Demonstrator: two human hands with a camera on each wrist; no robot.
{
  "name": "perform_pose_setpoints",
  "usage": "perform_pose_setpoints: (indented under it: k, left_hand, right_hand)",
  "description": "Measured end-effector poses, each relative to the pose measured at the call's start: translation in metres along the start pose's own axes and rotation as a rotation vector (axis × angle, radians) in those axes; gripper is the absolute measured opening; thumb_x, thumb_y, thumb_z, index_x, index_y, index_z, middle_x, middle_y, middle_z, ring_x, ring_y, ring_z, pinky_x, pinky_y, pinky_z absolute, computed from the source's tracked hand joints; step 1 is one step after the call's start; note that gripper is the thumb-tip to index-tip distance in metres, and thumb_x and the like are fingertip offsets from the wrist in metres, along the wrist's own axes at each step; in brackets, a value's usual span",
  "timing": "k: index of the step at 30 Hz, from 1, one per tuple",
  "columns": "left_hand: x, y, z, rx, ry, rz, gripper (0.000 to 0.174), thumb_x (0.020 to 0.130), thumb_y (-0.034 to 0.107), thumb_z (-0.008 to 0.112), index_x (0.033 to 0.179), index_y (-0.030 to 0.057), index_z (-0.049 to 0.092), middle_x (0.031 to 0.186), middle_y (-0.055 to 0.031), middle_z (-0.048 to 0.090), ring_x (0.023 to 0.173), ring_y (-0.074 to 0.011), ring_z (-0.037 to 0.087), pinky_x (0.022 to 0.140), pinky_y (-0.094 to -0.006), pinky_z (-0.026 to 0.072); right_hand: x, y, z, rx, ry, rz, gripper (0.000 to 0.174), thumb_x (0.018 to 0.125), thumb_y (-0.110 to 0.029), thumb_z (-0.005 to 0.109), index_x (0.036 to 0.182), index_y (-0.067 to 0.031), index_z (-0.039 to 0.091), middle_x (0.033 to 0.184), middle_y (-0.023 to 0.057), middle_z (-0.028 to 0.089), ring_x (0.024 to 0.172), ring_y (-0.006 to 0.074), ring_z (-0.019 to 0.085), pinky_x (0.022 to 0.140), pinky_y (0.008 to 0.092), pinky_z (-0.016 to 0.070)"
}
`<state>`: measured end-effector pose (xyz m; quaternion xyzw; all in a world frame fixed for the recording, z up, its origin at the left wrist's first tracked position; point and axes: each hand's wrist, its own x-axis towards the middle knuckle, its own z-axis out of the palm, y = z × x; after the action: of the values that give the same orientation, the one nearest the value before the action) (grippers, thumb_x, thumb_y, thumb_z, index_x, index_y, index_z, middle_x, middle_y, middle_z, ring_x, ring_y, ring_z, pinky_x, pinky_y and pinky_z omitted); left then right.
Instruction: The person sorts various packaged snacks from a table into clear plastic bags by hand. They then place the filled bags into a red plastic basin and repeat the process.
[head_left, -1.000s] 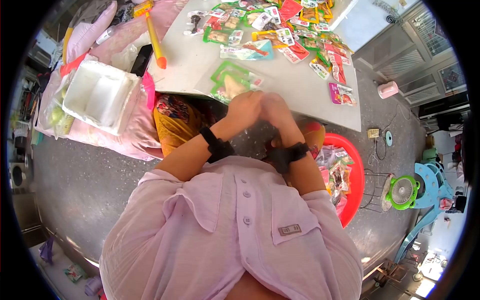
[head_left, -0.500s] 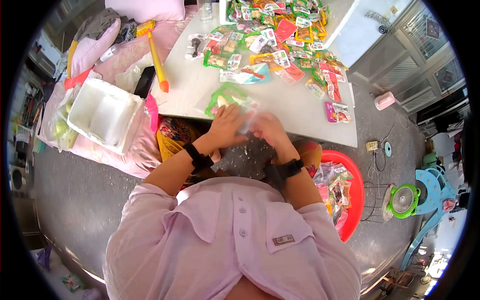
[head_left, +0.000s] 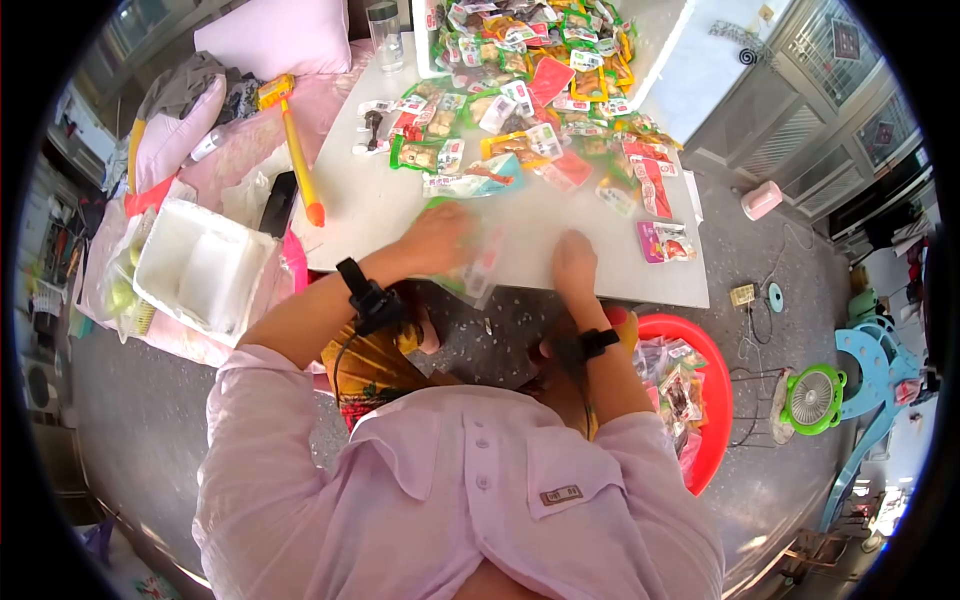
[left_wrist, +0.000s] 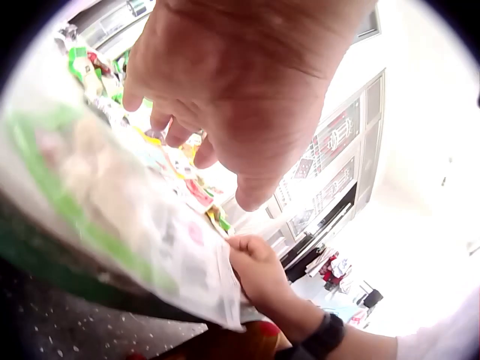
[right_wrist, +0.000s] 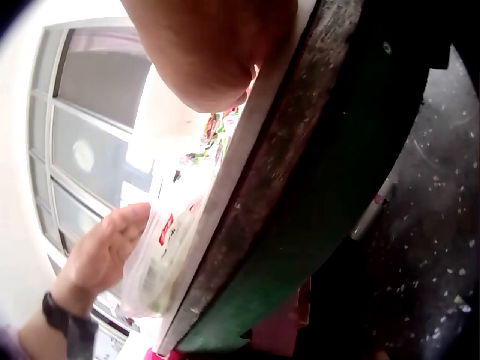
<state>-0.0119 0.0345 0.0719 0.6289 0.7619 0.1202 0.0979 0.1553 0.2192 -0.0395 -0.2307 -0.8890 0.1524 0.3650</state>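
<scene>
A clear bag (head_left: pixel 485 266) with a green border and pale pieces of food lies at the table's near edge. My left hand (head_left: pixel 440 238), blurred in the head view, is over it and covers much of it. In the left wrist view the left hand's fingers stretch loosely above the bag (left_wrist: pixel 97 180). To the right, my right hand (head_left: pixel 575 268) rests at the table edge, apart from the bag in the head view. Its fingers look loosely curled, with nothing seen in them. Several colourful food packets (head_left: pixel 520 145) are spread farther back on the table.
At right below the table stands a red basin (head_left: pixel 712 400) of packets. A white foam box (head_left: pixel 190 262) sits on the pink bedding to the left, near a phone (head_left: pixel 280 205) and a yellow stick (head_left: pixel 300 160). A purple packet (head_left: pixel 665 243) lies at the table's right.
My hands were together at the bag's near edge and have parted. The left hand has moved left and up over the bag; the right has shifted right onto the table edge.
</scene>
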Motion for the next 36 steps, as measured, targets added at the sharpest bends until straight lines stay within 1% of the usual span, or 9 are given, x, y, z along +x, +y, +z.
perform_pose_setpoints:
  k: [4, 6, 9, 12, 18, 24, 27, 33, 36]
  left_hand:
    - [0.051, -0.066, -0.038, -0.060, -0.081, 0.063, 0.044, 0.075, 0.029, 0.051, 0.110, 0.0027, 0.044, 0.110, -0.0184, 0.045, 0.103, -0.0309, 0.042, 0.087, -0.0345, 0.0344]
    - [0.089, -0.117, -0.037, -0.013, -0.036, -0.006, 0.042, 0.075, 0.025, 0.051, 0.110, 0.0022, 0.044, 0.109, -0.0176, 0.047, 0.101, -0.0313, 0.044, 0.086, -0.0344, 0.0347]
    - [0.128, -0.133, -0.059, -0.034, -0.019, -0.195, 0.042, 0.075, 0.022, 0.049, 0.111, 0.0029, 0.043, 0.108, -0.0177, 0.048, 0.101, -0.0314, 0.045, 0.086, -0.0344, 0.0354]
    - [0.165, -0.152, -0.040, -0.105, 0.183, -0.241, 0.042, 0.074, 0.017, 0.049, 0.113, 0.0024, 0.042, 0.109, -0.0188, 0.048, 0.101, -0.0318, 0.046, 0.085, -0.0349, 0.0360]
    - [0.224, -0.158, -0.007, -0.070, 0.304, -0.310, 0.050, 0.070, 0.013, 0.049, 0.118, 0.0043, 0.037, 0.114, -0.0193, 0.044, 0.104, -0.0319, 0.043, 0.086, -0.0365, 0.0361]
    - [0.236, -0.143, -0.009, 0.118, 0.272, -0.468, 0.055, 0.067, 0.021, 0.053, 0.119, 0.0135, 0.037, 0.112, -0.0134, 0.045, 0.107, -0.0293, 0.041, 0.087, -0.0411, 0.0343]
    - [0.232, -0.140, -0.018, 0.151, 0.236, -0.466, 0.044, 0.066, 0.023, 0.053, 0.109, 0.0148, 0.047, 0.108, -0.0116, 0.049, 0.104, -0.0288, 0.044, 0.085, -0.0416, 0.0349]
    - [0.219, -0.150, -0.027, 0.013, 0.394, -0.392, 0.019, 0.066, 0.018, 0.051, 0.081, 0.0067, 0.054, 0.082, -0.0135, 0.057, 0.081, -0.0305, 0.054, 0.067, -0.0397, 0.0415]
    - [0.210, -0.171, -0.026, -0.162, 0.539, -0.247, 0.023, 0.071, 0.020, 0.045, 0.087, 0.0053, 0.053, 0.090, -0.0147, 0.057, 0.083, -0.0342, 0.054, 0.070, -0.0387, 0.0425]
  right_hand:
    - [0.001, 0.000, 0.001, -0.063, -0.097, 0.075, 0.016, 0.070, -0.008, 0.050, 0.085, -0.0036, 0.050, 0.095, 0.0131, 0.052, 0.091, 0.0283, 0.049, 0.073, 0.0421, 0.0372]
    - [0.002, -0.002, -0.001, -0.041, -0.097, 0.077, 0.015, 0.070, -0.008, 0.049, 0.085, -0.0036, 0.051, 0.095, 0.0132, 0.052, 0.091, 0.0285, 0.049, 0.074, 0.0419, 0.0369]
    - [0.003, -0.006, -0.005, -0.039, -0.094, 0.081, 0.015, 0.070, -0.008, 0.049, 0.085, -0.0036, 0.051, 0.095, 0.0133, 0.052, 0.091, 0.0287, 0.048, 0.074, 0.0414, 0.0368]
    - [0.003, -0.007, -0.004, -0.037, -0.075, 0.077, 0.015, 0.069, -0.007, 0.050, 0.084, -0.0037, 0.051, 0.094, 0.0128, 0.052, 0.090, 0.0286, 0.049, 0.072, 0.0406, 0.0369]
    - [0.007, -0.012, -0.008, -0.049, -0.065, 0.059, 0.016, 0.066, -0.006, 0.052, 0.082, -0.0042, 0.051, 0.091, 0.0107, 0.052, 0.089, 0.0275, 0.049, 0.070, 0.0389, 0.0371]
    - [0.010, -0.015, -0.009, -0.043, -0.046, 0.039, 0.017, 0.065, -0.005, 0.052, 0.082, -0.0042, 0.051, 0.090, 0.0103, 0.052, 0.091, 0.0271, 0.049, 0.069, 0.0386, 0.0369]
    - [0.009, -0.017, -0.010, -0.057, -0.035, 0.037, 0.016, 0.065, -0.004, 0.052, 0.082, -0.0042, 0.050, 0.090, 0.0103, 0.052, 0.091, 0.0272, 0.048, 0.069, 0.0387, 0.0369]
    - [0.007, -0.013, -0.007, -0.060, -0.036, 0.028, 0.016, 0.064, -0.004, 0.052, 0.080, -0.0040, 0.050, 0.090, 0.0106, 0.052, 0.090, 0.0277, 0.049, 0.069, 0.0391, 0.0374]
    - [0.006, -0.012, -0.006, -0.074, -0.016, 0.027, 0.016, 0.063, -0.005, 0.051, 0.079, -0.0041, 0.050, 0.089, 0.0107, 0.053, 0.089, 0.0275, 0.049, 0.069, 0.0394, 0.0375]
